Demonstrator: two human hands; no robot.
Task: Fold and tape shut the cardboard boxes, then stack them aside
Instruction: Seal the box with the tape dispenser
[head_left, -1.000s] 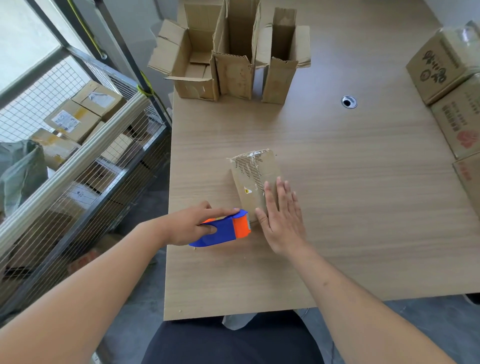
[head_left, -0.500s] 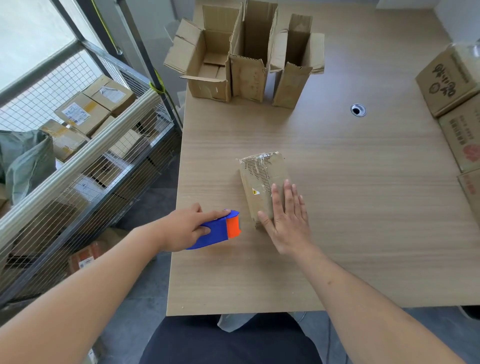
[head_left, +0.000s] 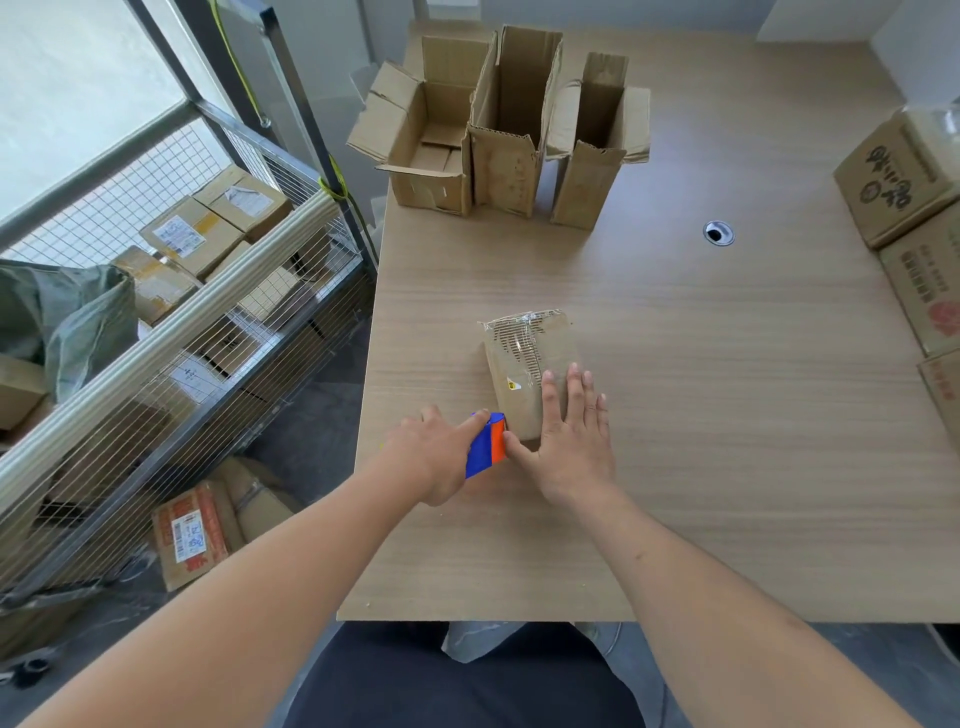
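At the near middle of the desk lies the closed box, its far end already wrapped in clear tape. The left hand has brought the dispenser in from the left, so its orange end now touches the box's near corner where half a second ago a gap showed. That grip is curled round the blue body, forefinger along the top. The right hand has stayed flat on the box's near end, fingers straight, pinning it. Likely a strip is about to start at this end. Three open boxes wait at the far edge, untaped; sealed cartons sit to the right.
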